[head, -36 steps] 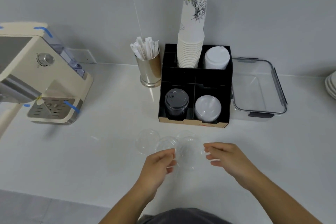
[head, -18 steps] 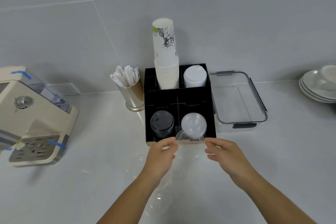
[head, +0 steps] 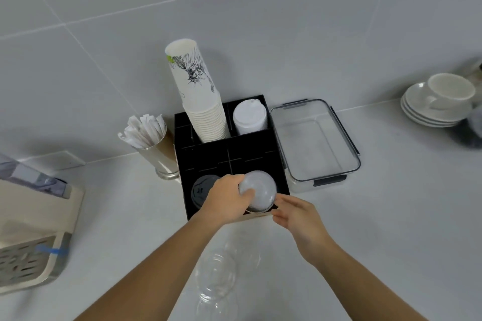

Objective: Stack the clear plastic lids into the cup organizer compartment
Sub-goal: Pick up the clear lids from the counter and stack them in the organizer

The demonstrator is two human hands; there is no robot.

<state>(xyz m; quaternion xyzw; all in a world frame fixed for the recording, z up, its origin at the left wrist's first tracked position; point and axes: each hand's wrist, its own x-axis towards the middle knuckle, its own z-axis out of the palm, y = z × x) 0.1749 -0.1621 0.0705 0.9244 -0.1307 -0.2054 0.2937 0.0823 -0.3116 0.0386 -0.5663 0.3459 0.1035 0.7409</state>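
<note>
A black cup organizer [head: 208, 159] stands against the wall. A clear domed lid [head: 260, 190] sits on the lid stack in its front right compartment. My left hand [head: 227, 198] grips this lid, thumb on its dome. My right hand [head: 294, 214] hovers just to the lid's right, fingers apart, touching or nearly touching its rim. More clear lids [head: 216, 276] lie on the counter between my forearms. Black lids [head: 200, 187] fill the front left compartment, partly hidden by my left hand.
Paper cups [head: 200, 101] and white lids [head: 249, 117] fill the back compartments. A steel cup of wrapped straws [head: 154, 141] stands left of the organizer, a clear container [head: 315, 143] right of it. A coffee machine [head: 28, 229] is at far left, stacked saucers with a cup [head: 438, 101] at far right.
Both hands lifted a clear lid off the counter and carried it forward onto the front right compartment. The camera tilted up, so the remaining lids now lie lower in view.
</note>
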